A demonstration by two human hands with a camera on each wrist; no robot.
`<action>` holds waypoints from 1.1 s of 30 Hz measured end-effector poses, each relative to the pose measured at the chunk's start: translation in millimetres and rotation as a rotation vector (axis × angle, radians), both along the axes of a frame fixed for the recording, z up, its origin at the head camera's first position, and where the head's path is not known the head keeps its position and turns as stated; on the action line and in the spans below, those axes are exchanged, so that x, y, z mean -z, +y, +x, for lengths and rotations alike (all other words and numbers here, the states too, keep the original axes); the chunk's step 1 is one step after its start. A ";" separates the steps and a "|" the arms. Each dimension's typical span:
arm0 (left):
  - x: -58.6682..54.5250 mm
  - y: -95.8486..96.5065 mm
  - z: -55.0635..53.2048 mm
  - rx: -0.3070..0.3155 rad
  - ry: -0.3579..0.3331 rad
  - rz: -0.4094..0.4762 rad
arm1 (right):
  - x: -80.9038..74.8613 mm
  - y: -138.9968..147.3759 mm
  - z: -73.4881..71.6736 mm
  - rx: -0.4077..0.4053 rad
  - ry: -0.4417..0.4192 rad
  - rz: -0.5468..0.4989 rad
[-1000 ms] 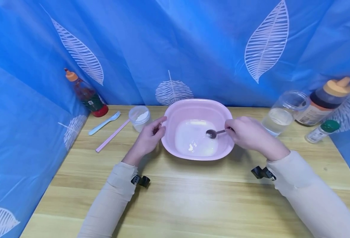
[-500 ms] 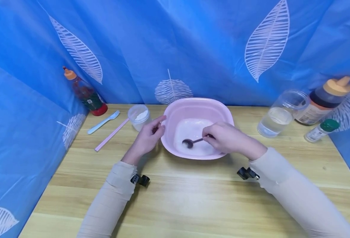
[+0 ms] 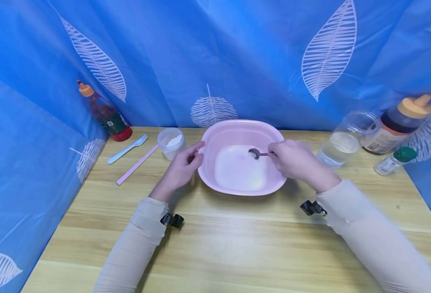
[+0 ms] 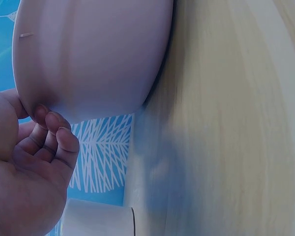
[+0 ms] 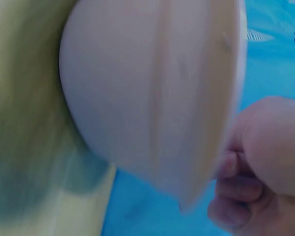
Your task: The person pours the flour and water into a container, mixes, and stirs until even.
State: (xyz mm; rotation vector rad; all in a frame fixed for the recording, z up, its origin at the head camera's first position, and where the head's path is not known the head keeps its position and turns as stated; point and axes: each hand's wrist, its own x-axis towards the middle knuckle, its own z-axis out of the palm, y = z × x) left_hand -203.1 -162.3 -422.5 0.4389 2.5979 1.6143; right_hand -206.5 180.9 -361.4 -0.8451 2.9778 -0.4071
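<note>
A pink basin stands on the table with whitish liquid in its bottom. My left hand grips its left rim; in the left wrist view the fingertips curl under that rim. At the opposite side, my right hand pinches the handle of a dark spoon. The spoon's bowl is inside the basin, near the liquid; whether it touches is hard to tell. The right wrist view shows the right hand's curled fingers beyond the basin's rim, with the spoon hidden.
Left of the basin are a clear jar of white powder, pink chopsticks, a light blue fork and a red sauce bottle. To the right stand a clear cup of liquid, a dark sauce bottle and a green-capped shaker.
My right hand has swept the spoon left and toward the front of the basin, then back to the right and rear. The left hand has stayed at the rim.
</note>
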 end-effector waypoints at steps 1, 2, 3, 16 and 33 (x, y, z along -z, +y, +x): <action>-0.3 0.0 0.3 0.000 0.000 0.001 | 2.4 -5.1 0.4 -0.032 -0.006 -0.030; -0.5 -0.1 0.5 -0.001 0.000 0.002 | 4.1 -9.8 1.3 -0.073 -0.019 -0.063; -0.6 -0.1 0.5 -0.001 0.001 0.003 | 4.8 -13.6 2.9 -0.114 -0.034 -0.093; -0.3 -2.2 -0.4 0.002 0.007 0.009 | -3.8 10.8 5.6 0.017 0.004 -0.018; -1.2 -1.6 -1.6 0.003 -0.013 0.002 | 1.7 -11.5 5.5 0.002 -0.038 -0.055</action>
